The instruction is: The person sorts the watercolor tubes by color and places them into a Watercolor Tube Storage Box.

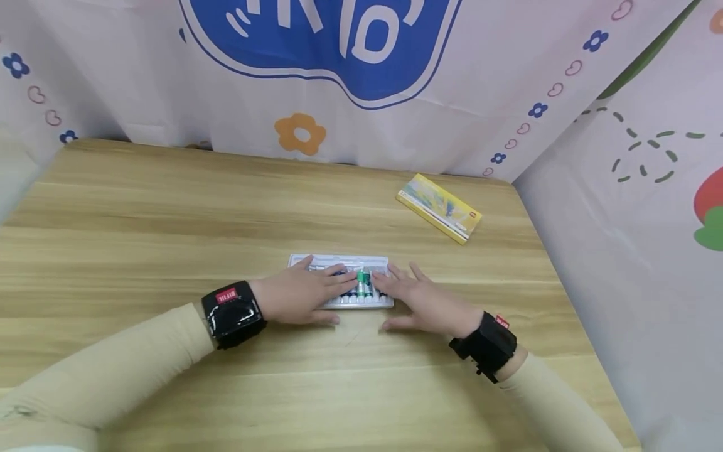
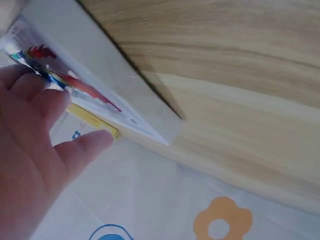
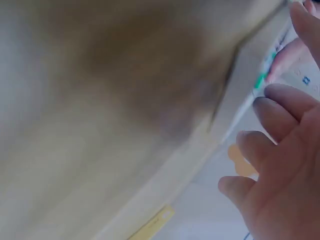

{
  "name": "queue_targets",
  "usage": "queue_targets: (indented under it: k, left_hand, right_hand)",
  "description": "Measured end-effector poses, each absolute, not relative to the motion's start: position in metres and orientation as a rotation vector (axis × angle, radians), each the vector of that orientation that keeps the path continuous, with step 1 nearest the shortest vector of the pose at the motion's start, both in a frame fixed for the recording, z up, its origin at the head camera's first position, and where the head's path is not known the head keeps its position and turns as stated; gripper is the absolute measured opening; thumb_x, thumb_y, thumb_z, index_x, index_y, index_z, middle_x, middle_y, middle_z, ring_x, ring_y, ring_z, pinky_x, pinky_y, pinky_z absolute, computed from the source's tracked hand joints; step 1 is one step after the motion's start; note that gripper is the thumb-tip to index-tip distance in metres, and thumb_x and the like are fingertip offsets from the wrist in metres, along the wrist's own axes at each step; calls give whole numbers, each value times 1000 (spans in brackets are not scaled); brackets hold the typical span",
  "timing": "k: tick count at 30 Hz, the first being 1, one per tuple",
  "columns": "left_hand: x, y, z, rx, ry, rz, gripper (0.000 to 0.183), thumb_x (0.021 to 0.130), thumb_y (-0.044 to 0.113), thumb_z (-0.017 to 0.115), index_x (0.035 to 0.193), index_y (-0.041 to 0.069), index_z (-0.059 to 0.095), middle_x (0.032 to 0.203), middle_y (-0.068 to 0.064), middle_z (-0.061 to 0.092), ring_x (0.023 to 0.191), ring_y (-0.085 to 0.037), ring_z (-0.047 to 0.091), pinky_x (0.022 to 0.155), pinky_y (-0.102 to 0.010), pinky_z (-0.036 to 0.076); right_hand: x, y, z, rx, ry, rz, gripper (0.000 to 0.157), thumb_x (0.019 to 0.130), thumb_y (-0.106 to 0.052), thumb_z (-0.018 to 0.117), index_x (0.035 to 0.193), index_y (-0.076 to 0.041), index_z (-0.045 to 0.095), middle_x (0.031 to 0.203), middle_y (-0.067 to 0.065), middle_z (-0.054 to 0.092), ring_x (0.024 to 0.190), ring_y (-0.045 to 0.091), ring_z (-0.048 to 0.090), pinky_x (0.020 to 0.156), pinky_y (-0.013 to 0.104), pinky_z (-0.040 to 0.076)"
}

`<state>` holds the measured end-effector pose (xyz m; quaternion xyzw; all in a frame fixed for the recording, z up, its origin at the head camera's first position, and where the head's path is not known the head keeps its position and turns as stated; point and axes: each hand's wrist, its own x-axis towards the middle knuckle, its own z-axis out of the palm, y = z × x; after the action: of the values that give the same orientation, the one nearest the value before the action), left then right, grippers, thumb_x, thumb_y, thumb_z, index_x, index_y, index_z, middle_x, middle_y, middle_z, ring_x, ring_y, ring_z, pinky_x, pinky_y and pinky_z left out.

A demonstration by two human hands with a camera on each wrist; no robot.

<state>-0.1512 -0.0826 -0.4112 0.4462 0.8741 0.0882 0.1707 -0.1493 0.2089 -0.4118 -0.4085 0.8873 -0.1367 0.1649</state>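
A white plastic tray [image 1: 339, 258] lies on the table in the head view, holding a row of small paint tubes [image 1: 361, 285], one of them with a green label. My left hand [image 1: 296, 294] reaches over the tray's left half, its fingers straight across the tubes. From the other side my right hand [image 1: 426, 306] comes over the right end, fingers extended, with the index fingertip at the tubes. Both thumbs point inward in front of the tray. The tray's side wall [image 2: 105, 60] fills part of the left wrist view, with red and blue tubes [image 2: 80, 85] inside.
A flat yellow box [image 1: 439, 207] with a printed picture lies at the back right of the wooden table [image 1: 169, 207]. A white patterned cloth [image 1: 226, 107] hangs behind the table's far edge, and another stands along the right side.
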Motion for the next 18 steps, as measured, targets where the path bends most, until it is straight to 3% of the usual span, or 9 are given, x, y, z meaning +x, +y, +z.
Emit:
queue_targets:
  k: [8,18]
  left_hand:
    - [-156,-78,-407,1278,2487,217,71,104,52,54,159,11,37,163,-7,34,152,-32,23,114,-72,19]
    - [-163,-85,-409,1292,2449,236,68,102,50,57,160,20,36,163,0,33,153,-37,20,113,-73,19]
  right_hand:
    - [-150,205,-415,-1145,2567,-379,86,93,-49,72,159,-10,34,164,6,31,154,30,16,122,60,3]
    - [-152,193,-418,-1232,2562,-261,85,94,-56,67,160,-13,33,165,3,28,153,30,19,122,60,4]
